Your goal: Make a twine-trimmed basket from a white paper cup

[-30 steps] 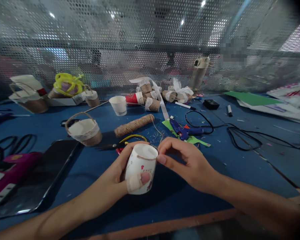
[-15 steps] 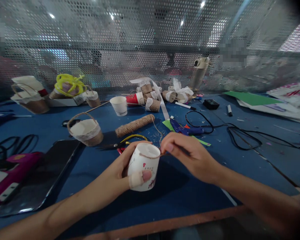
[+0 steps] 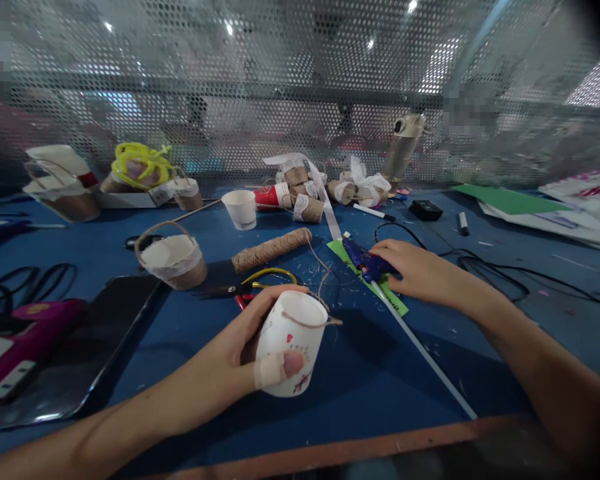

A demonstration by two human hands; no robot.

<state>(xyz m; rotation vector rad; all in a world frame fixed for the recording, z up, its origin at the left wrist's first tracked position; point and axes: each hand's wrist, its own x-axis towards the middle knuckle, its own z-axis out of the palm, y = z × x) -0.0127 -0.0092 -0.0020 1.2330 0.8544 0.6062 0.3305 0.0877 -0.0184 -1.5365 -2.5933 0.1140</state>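
Lower centre, the left hand [image 3: 243, 353] grips one white paper cup [image 3: 280, 333]; right of centre, the right hand [image 3: 414, 268] touches one blue plastic glue gun [image 3: 360, 258], grip unclear. One brown twine roll [image 3: 273, 250] lies mid-frame.

"What's worn on the left hand [image 3: 250, 343]?"

"A beige bandage [image 3: 270, 371], wrapped round the thumb [image 3: 294, 362] like a wide, flat band (pale and matte, with fairly straight edges)."

"Does it cover the whole thumb?"

"Only the middle stretch. It stops short of the tip, so the nail shows beyond it."

"And the right hand [image 3: 420, 273]?"

"Bare, across its back and along the fingers that show."

"What about the arms?"

"The left forearm [image 3: 165, 413] is bare and slender, smooth along its length. The right forearm [image 3: 515, 340] matches it in shape (though its far end sinks into shadow, too dark to make out)."
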